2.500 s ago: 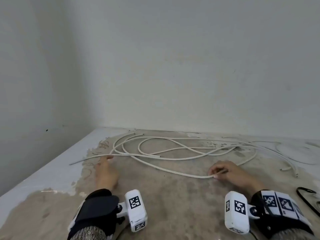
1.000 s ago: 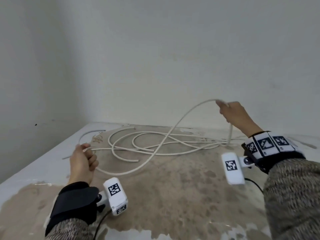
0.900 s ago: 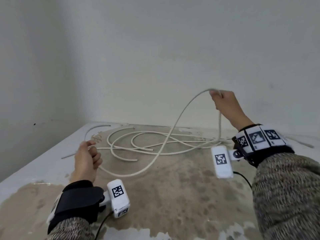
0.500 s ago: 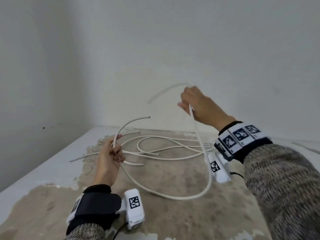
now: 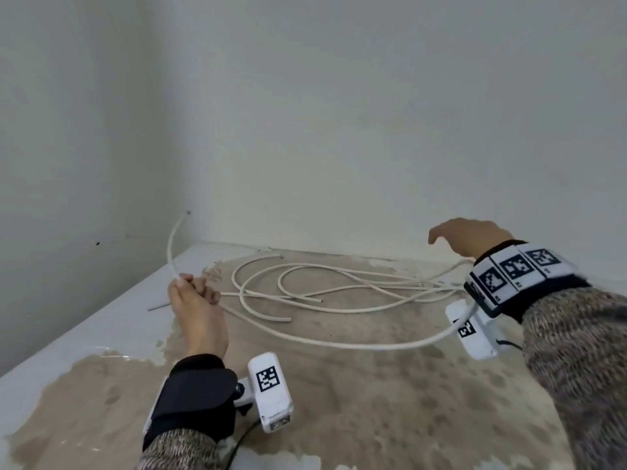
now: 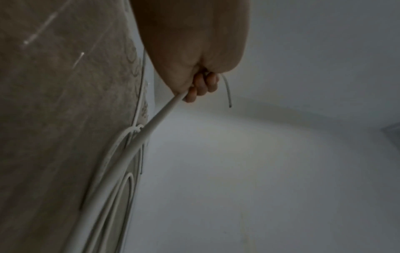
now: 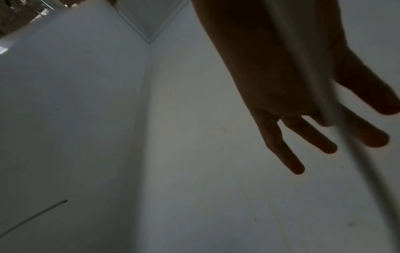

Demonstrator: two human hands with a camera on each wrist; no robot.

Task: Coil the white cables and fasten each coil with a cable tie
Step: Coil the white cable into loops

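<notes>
My left hand grips a white cable near its end, fingers curled round it. The short free end curves up above the fist. From the fist the cable sags in a long arc just over the table to under my right wrist. My right hand hovers above the table's back right, fingers straight and holding nothing; the cable runs blurred past its palm. More white cables lie in loose overlapping loops at the back of the table.
The table has a worn brown top with white edges and stands in a corner, with walls close behind and to the left. A thin grey strip lies on the white edge left of my left hand.
My right hand has let go of the raised cable loop and swung out to the right, open. The loop has dropped toward the table. My left hand still grips the cable, its end now pointing up.
</notes>
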